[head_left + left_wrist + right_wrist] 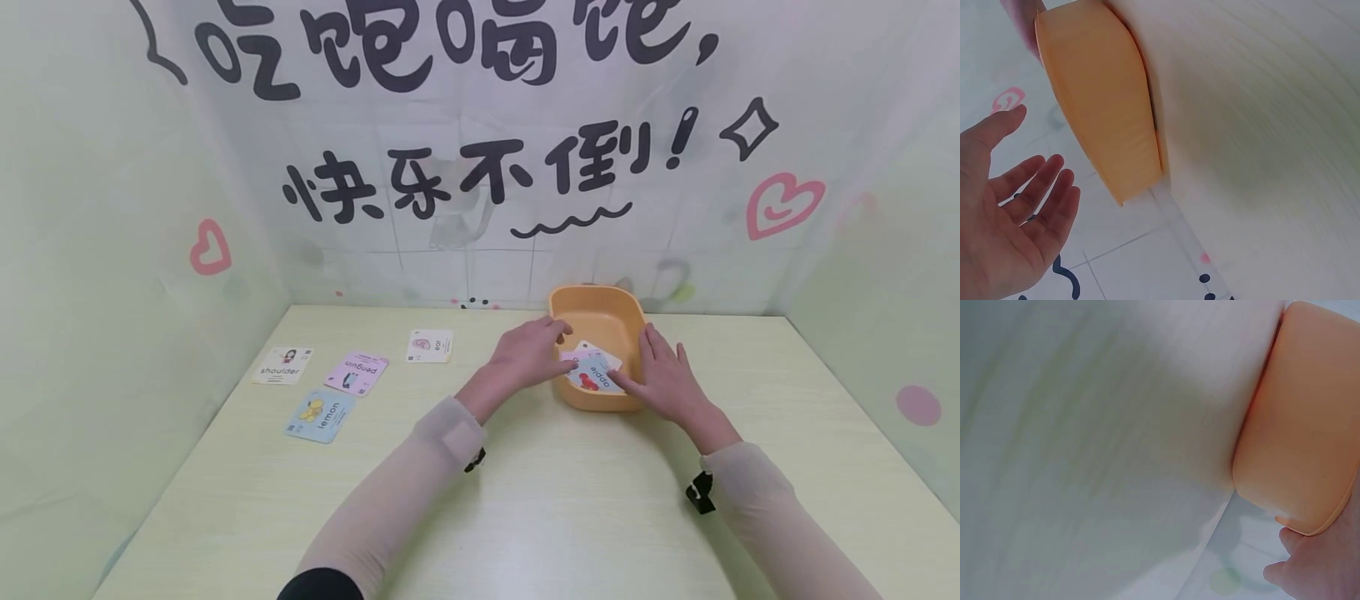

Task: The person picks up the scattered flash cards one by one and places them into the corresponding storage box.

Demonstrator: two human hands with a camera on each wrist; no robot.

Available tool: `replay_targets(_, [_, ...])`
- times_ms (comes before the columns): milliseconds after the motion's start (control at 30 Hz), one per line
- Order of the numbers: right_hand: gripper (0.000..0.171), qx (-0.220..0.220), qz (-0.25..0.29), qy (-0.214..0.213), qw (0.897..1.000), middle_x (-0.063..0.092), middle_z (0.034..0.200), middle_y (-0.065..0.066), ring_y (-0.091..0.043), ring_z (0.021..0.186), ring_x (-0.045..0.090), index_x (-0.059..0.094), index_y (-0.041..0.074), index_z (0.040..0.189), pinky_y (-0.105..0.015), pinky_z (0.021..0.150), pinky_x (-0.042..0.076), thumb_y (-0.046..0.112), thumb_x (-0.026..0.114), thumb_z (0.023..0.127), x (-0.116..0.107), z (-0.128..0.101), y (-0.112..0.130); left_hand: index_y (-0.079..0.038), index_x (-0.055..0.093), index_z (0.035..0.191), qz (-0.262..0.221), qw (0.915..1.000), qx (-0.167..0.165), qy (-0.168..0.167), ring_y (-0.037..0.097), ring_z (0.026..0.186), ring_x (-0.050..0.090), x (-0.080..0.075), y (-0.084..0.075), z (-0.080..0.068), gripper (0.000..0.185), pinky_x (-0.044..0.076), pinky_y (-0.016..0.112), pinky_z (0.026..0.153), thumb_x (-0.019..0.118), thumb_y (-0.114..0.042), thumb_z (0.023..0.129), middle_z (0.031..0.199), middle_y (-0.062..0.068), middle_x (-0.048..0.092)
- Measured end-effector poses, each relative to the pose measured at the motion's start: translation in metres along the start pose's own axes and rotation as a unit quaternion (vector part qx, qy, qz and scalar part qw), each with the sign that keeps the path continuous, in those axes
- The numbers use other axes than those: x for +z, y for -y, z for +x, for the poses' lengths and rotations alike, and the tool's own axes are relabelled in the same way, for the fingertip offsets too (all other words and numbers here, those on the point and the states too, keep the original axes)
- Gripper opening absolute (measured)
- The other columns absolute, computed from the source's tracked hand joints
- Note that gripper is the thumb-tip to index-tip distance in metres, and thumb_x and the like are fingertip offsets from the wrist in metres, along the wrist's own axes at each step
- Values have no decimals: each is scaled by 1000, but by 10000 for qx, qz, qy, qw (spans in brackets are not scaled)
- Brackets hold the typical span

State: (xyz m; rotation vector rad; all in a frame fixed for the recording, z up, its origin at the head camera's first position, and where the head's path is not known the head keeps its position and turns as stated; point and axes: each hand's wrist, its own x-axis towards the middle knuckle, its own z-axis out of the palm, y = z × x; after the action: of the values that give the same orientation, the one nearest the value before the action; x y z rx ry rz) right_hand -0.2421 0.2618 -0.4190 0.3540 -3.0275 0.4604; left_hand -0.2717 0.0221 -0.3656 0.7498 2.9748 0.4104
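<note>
An orange bin (600, 402) stands at the back of the table, with several picture cards inside. A blue "apple" card (597, 372) lies uppermost, overlapping a pink and a white card (609, 357). My left hand (531, 352) hovers over the bin's left rim, fingers loosely bent and holding nothing. In the left wrist view that hand (1019, 219) is spread apart from the bin's wall (1100, 94). At the right rim, my right hand (670, 379) has its fingers straight along the wall and its thumb over the inside, close to the cards.
On the left of the table lie a "shoulder" card (282, 366), a pink "penguin" card (357, 373), a blue "lemon" card (321, 415) and an "ear" card (430, 346). Printed cloth walls (465, 275) close off the back and both sides.
</note>
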Motion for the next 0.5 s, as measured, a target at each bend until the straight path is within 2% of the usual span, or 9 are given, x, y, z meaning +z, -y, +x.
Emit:
replay_targets(233, [99, 39, 27, 47, 10000, 9, 162, -34, -49, 150, 12, 12, -15, 152, -72, 119, 5, 57, 49, 96, 0, 0, 0, -21, 54, 139, -116, 9997, 43, 199, 10, 100, 64, -6, 10, -9, 56, 53, 24, 76, 68, -47, 91, 117, -7, 69])
replay_targets(500, [99, 17, 55, 50, 10000, 7, 162, -34, -49, 150, 10, 10, -14, 153, -72, 119, 3, 58, 48, 96, 1, 1, -2, -19, 59, 134, -54, 9996, -2, 281, 13, 98, 65, -12, 27, -20, 51, 54, 28, 76, 67, -47, 92, 114, -4, 70])
